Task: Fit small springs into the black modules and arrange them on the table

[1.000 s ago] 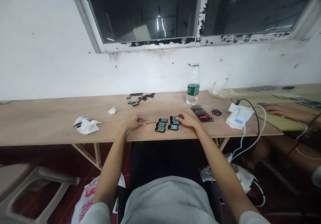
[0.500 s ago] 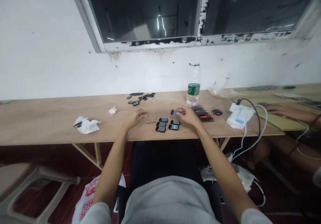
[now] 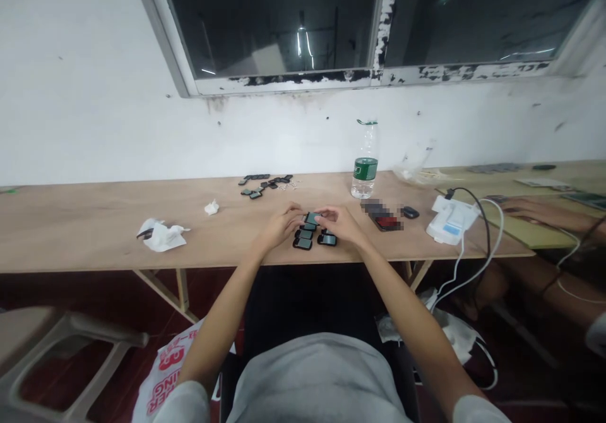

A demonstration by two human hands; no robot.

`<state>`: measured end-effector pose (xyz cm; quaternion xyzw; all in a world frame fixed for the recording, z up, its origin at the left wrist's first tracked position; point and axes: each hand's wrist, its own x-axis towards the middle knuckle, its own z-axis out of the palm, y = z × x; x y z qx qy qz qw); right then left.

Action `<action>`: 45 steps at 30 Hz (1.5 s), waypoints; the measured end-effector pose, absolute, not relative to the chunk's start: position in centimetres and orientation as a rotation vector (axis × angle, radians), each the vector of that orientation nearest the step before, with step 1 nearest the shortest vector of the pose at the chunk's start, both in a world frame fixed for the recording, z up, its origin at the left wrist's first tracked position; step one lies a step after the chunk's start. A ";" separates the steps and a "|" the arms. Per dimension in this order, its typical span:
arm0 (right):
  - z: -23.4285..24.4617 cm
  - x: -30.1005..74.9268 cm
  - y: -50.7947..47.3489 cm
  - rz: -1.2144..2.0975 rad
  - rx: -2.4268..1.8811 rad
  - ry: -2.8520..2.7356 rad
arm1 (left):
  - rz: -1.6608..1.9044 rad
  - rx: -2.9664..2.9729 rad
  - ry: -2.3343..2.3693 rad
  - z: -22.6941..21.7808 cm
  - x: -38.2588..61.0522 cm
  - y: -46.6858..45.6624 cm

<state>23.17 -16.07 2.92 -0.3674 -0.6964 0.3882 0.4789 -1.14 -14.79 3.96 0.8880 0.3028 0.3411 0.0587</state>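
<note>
My right hand [image 3: 337, 220] pinches a small black device with a grey screen [image 3: 313, 218], held just above the table in front of me. At the device's left side is my left hand [image 3: 283, 222], its fingertips drawn together; whatever they pinch is too small to make out. Below the held device, similar black devices [image 3: 303, 244] lie in a short column. Another device [image 3: 327, 239] lies right of that column, partly covered by my right hand. The row of little metallic parts is hidden behind my left hand.
Several black pieces [image 3: 269, 184] and small white bits lie at the back. A water bottle [image 3: 364, 169], phone [image 3: 381, 214], dark mouse-like object [image 3: 409, 212] and white power strip [image 3: 449, 221] stand rightward. Crumpled tissue [image 3: 164, 236] lies left. Another person's hand [image 3: 530, 208] rests far right.
My right hand has carried the device leftward, over the column of devices. My left hand has moved right to meet it, leaving its spot above the row of metallic parts.
</note>
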 end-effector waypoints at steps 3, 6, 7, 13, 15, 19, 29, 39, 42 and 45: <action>2.8 23.4 -15.9 0.959 -0.900 -1.704 | 1.026 2.690 0.949 3.8 -0.9 -14.8; 2.7 23.5 -15.7 0.974 -0.910 -1.690 | 1.044 2.694 0.985 3.9 -0.5 -15.0; 2.7 23.4 -15.7 0.981 -0.908 -1.686 | 1.056 2.696 0.996 3.9 -0.4 -15.1; 2.9 23.2 -15.9 1.027 -0.867 -1.672 | 1.157 2.685 1.027 4.0 -0.2 -15.4; 2.9 23.2 -15.9 1.035 -0.856 -1.673 | 1.180 2.641 1.019 3.9 -0.1 -15.3; 2.8 23.3 -15.9 1.068 -0.835 -1.666 | 1.204 2.426 1.027 3.8 0.0 -15.1; 4.5 24.1 -17.4 1.114 -0.767 -1.874 | 1.060 1.734 0.988 4.2 0.3 -15.7; 2.8 24.9 -15.0 0.959 -0.892 -1.681 | 1.093 2.007 1.048 5.1 -0.5 -15.7; 2.1 26.0 -13.8 0.823 -1.020 -1.590 | 1.065 2.102 1.159 4.8 -1.9 -14.8; 1.3 27.1 -12.8 0.674 -1.134 -1.579 | 1.020 2.208 1.294 4.1 -3.5 -13.4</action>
